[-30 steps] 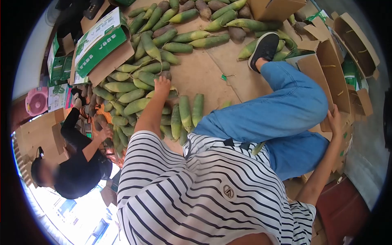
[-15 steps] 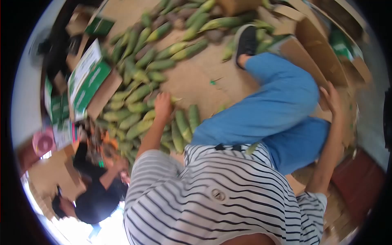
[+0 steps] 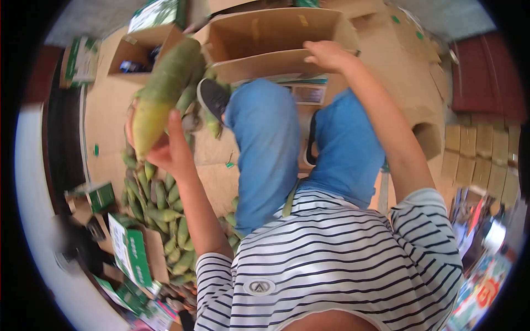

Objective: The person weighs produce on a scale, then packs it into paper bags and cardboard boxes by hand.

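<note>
Near the carton (image 3: 259,63), the left hand (image 3: 170,148) now clasped a radish (image 3: 164,91), lifted off the pile (image 3: 181,231); right hand (image 3: 327,56), grip unclear.

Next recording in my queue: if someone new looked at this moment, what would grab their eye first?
Probably the big green radish with a yellowish tip, raised in the left hand at the upper left. Next, the open cardboard box at top center, with the right hand at its near right corner. Then the heap of radishes on the floor at lower left.
</note>
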Motion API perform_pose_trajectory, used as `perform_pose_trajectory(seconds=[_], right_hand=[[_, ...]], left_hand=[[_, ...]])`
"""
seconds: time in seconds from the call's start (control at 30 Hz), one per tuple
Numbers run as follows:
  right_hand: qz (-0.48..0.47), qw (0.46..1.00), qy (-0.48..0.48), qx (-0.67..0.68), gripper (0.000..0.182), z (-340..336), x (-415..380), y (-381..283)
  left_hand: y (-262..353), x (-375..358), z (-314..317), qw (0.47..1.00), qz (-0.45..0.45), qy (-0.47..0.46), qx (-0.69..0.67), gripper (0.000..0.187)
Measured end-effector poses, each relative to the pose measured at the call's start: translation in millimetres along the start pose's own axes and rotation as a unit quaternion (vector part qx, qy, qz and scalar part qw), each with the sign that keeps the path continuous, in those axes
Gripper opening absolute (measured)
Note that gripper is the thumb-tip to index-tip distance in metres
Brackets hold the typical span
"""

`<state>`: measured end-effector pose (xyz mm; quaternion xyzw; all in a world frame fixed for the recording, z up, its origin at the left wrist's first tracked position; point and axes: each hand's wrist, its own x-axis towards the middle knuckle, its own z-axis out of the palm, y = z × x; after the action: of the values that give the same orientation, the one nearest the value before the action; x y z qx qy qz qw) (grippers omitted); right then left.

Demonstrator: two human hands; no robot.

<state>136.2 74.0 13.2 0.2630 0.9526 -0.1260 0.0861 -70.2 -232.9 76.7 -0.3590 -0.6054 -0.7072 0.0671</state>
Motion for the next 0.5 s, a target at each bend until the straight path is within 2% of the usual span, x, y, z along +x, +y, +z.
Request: perform_pose_trajectory(seconds=[0.07, 0.1, 0.17, 0.3, 0.4, 0.5], right_hand=[[0.006, 1.000, 0.012, 0.008, 0.034, 7, -1, 4], [0.032, 0.999, -0.036, 0.011, 0.035, -8, -6, -6], [0.042, 0.998, -0.052, 0.018, 0.034, -8, -5, -6], [0.039, 0.998, -0.031, 0.031, 0.028, -6, -7, -6], [0.043, 0.998, -0.040, 0.034, 0.024, -3, -3, -7], [0.048, 0.998, -0.033, 0.038, 0.022, -1, 0, -6]], left_hand=[[10, 23, 54, 0.995, 0.084, -0.062, 0.004, 0.058], [4, 28, 73, 0.987, 0.087, -0.119, 0.058, 0.057], [-14, 38, 102, 0.960, 0.109, -0.208, 0.154, 0.052], [-74, 45, 136, 0.847, 0.169, -0.356, 0.356, 0.062], [-82, 41, 154, 0.776, 0.108, -0.455, 0.424, 0.061], [-107, 47, 161, 0.768, 0.085, -0.479, 0.418, 0.059]])
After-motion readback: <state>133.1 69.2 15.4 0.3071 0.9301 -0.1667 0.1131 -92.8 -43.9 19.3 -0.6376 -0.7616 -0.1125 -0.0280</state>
